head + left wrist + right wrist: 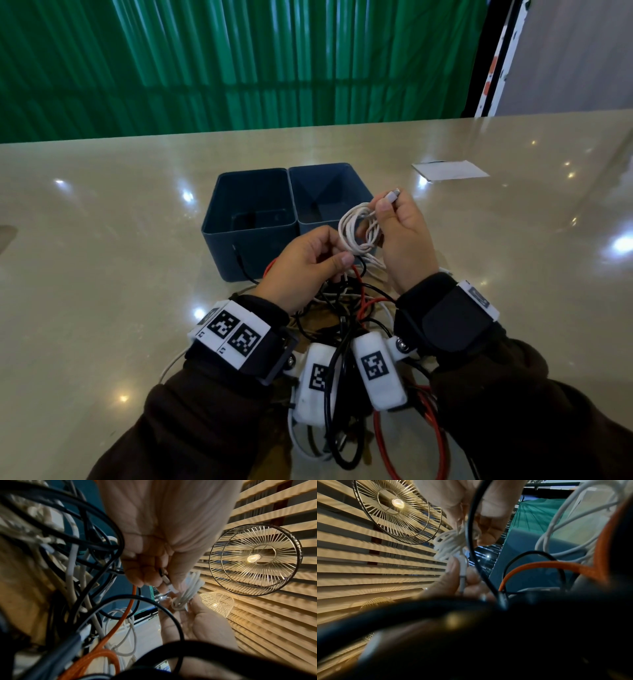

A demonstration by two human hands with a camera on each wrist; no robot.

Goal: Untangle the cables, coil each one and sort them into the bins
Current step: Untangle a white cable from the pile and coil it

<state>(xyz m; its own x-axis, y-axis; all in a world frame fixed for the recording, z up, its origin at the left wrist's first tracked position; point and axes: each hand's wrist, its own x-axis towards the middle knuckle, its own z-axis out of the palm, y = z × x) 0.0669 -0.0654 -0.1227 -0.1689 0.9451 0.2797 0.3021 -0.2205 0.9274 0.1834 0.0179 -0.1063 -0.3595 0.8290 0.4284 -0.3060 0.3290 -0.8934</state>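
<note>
A white cable (356, 229), wound into a small coil, hangs in the air just in front of the two dark blue bins. My right hand (390, 200) pinches its plug end at the top of the coil, the plug (394, 195) sticking up between thumb and forefinger. My left hand (342, 248) pinches the coil's lower edge; the left wrist view shows its fingertips (163, 586) on a white plug beside the coil (187, 593). The left bin (219, 233) and right bin (342, 171) stand side by side. A tangle of black, orange-red and white cables (346, 308) lies under my wrists.
A black cable end (239, 260) rests against the left bin's front wall. A white sheet of paper (450, 170) lies at the back right of the glossy beige table (102, 240). A green curtain hangs beyond the table's far edge.
</note>
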